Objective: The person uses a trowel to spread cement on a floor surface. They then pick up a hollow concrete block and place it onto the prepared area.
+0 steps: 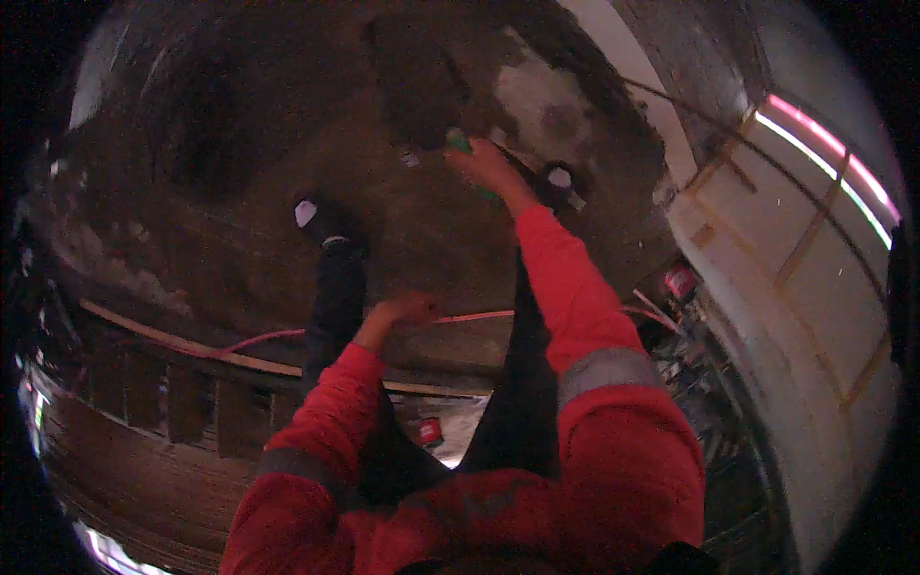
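Note:
My right hand [484,168] is closed around a green object [458,141], whose exact shape is hard to make out, above the dark, mottled floor [240,240]. It is just left of my right foot [558,177], which has a white toe. My left hand [407,309] hangs lower, between my legs; it is blurred, and I cannot tell if it holds anything. Behind it a pink hose [470,316] runs crosswise. My left foot [316,216] stands on the floor at the left.
A long board [192,345] edges the floor behind me, above dark brown planking [144,450]. Red containers [680,286] are at the right, with another [430,430] below between my legs. A pale wall [805,316] with wooden strips and a narrow bright opening [824,168] rises at the right.

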{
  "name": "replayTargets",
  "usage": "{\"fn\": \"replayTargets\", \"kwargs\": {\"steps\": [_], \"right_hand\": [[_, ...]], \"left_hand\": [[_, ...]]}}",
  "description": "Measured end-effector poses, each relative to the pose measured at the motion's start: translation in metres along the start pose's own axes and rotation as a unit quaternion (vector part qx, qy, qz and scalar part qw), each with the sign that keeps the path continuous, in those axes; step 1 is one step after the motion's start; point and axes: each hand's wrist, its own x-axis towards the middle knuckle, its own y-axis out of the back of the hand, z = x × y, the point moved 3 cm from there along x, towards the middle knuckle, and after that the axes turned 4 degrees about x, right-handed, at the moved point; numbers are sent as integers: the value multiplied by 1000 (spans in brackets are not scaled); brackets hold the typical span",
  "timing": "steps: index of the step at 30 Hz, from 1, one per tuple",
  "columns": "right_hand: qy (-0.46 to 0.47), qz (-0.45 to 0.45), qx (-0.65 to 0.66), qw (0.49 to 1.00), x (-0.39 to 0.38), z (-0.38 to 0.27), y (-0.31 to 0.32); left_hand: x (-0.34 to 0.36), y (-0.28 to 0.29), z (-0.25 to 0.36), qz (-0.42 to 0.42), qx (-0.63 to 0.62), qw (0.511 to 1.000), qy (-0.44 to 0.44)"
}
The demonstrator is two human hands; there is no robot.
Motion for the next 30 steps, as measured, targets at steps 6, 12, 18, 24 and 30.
{"fn": "replayTargets", "kwargs": {"steps": [6,12,18,24,30], "right_hand": [[-124,62,55,989,-136,161,125],[-151,205,350,902,-218,325,162],[-63,369,407,833,-196,453,156],[-99,438,644,619,-178,462,213],[-48,484,697,527,-127,459,284]], "left_hand": [[13,3,-38,39,130,990,-24],[38,72,36,-132,318,934,93],[32,121,114,-118,338,930,86],[32,115,214,-263,441,835,195],[-10,87,150,-234,358,888,171]]}}
